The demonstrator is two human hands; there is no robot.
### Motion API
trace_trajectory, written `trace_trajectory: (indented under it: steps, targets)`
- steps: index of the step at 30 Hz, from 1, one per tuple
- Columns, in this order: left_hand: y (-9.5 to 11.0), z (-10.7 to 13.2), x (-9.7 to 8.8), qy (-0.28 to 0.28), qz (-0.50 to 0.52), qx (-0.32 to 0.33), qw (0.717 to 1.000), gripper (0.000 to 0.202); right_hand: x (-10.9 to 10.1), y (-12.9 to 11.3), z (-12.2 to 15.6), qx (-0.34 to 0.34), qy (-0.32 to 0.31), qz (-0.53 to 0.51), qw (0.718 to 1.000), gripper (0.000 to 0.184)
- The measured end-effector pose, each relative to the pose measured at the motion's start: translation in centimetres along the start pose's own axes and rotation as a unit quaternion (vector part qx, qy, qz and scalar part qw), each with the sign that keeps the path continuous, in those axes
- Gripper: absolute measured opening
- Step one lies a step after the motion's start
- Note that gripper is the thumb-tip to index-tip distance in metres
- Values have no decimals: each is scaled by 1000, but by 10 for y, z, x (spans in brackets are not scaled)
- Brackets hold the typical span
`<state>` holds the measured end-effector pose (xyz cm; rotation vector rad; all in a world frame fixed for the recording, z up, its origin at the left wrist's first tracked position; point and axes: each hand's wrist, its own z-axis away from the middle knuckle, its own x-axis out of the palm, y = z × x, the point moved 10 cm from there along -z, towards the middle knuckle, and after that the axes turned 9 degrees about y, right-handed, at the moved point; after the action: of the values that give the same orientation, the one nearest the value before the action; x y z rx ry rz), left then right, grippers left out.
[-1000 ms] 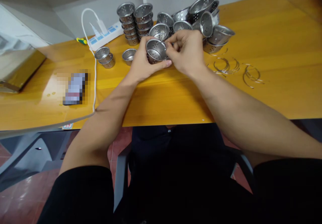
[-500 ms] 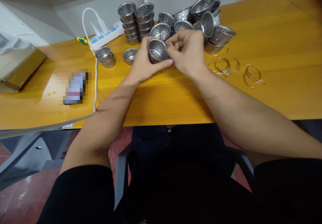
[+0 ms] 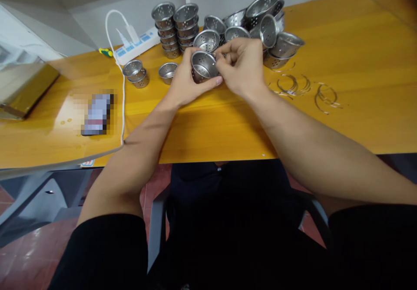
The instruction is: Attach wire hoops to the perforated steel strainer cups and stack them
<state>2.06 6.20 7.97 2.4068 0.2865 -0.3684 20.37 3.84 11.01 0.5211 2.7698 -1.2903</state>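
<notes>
My left hand is wrapped round a small perforated metal strainer cup, its thumb along the near side. The cup is tilted so that its open mouth and holed bottom face me. At the cup's right rim, my right hand pinches a thin metal wire between thumb and forefinger. The fingertips hide where wire and rim meet. Close behind the held cup stands another strainer cup. A single shallow cup sits left of my left hand.
Stacked strainer cups and a heap of larger strainers stand at the back. Curved wires lie on the right. Two stacked cups, a power strip, its white cable, a phone and a box are leftward.
Both hands keep their hold on the cup and the wire, nearly still. The wire shows a little more clearly above the cup's rim. The whole view has shifted slightly.
</notes>
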Motion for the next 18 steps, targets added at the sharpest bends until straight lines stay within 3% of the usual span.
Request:
trace_trajectory:
  steps: [3,6,9,14,18]
  targets:
    - [-8,-1,0,-8,15,-2,1000,107,-5,-14,-1,0,-19,-45,999,47]
    - [-20,-3,-2,-11,39,-11,999,99,1,-22,-2,11,-116,-115,987,69]
    - [-17,-2,-3,-23,76,2,997,94,10,-23,2,13,-211,-169,963,84]
    - [1,3,-1,-48,71,22,996,99,14,-14,0,32,-201,-198,959,86]
    - [3,3,-1,-34,50,49,997,87,17,-7,0,43,-189,-192,962,83]
